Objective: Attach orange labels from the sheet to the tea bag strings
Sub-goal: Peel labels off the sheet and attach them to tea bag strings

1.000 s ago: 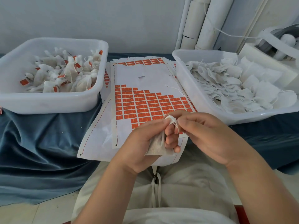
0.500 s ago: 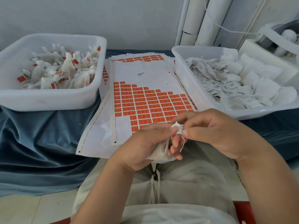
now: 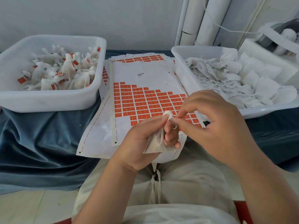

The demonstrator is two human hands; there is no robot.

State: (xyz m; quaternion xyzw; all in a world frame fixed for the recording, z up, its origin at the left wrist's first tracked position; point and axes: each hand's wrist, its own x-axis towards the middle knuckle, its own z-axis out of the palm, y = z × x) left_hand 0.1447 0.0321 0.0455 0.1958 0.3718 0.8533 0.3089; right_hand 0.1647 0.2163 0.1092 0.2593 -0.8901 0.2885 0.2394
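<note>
Right now, through the head camera, we hold one tea bag (image 3: 156, 143) in our left hand (image 3: 139, 143), its fingers closed round the gathered neck of the bag, just above our lap and over the near edge of the label sheet (image 3: 145, 101). Our right hand (image 3: 215, 126) has thumb and forefinger pinched together on the bag's string (image 3: 174, 125), which loops out beside the puckered top; the other fingers are loosely curled and carry nothing.

We judge that we are at the start of a cycle: the string is being drawn free and no orange label is on it yet. Next we need to free the right fingertips, peel one label from the ragged lower rows of the sheet, and fold it round the string's end, keeping the thin string taut and clear of the bag so the sticky faces meet squarely.

To our left the finished bin (image 3: 48, 97) holds bags with orange tags; to our right the supply bin (image 3: 184, 78) holds untagged bags, one loose string trailing over its rim onto the sheet. Both stand on a blue cloth (image 3: 40, 143).

Each label bears small pale marks, too fine for us to read; we see no brand anywhere.
</note>
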